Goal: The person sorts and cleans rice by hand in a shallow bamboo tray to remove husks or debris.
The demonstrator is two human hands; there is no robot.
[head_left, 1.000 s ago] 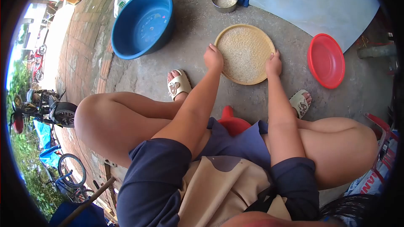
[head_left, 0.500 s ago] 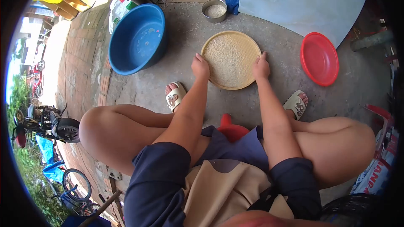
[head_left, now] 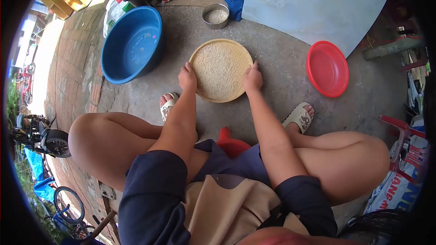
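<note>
A round woven winnowing basket [head_left: 239,90] is held out in front of me above the concrete floor. Pale grains [head_left: 217,69], which look like rice, cover most of its inside, with a strip of bare weave showing along the right. My left hand [head_left: 187,77] grips the rim on the left side, and my right hand [head_left: 252,78] grips it on the right. Both thumbs rest along the top of the rim, while the fingers underneath are mostly hidden. Beyond the basket stands a small metal bowl [head_left: 216,23] with similar grains inside.
To the left is a large blue basin [head_left: 109,59]; at the right lies a red oval basin [head_left: 328,75]. A blue cloth [head_left: 233,4] and a pale board [head_left: 313,9] are at the back. A red plastic object [head_left: 229,143] sits between my legs. Scattered grains dot the floor.
The whole view has shifted, so most things appear further left. Both hands still hold the basket's rim, and the grains inside have spread slightly differently.
</note>
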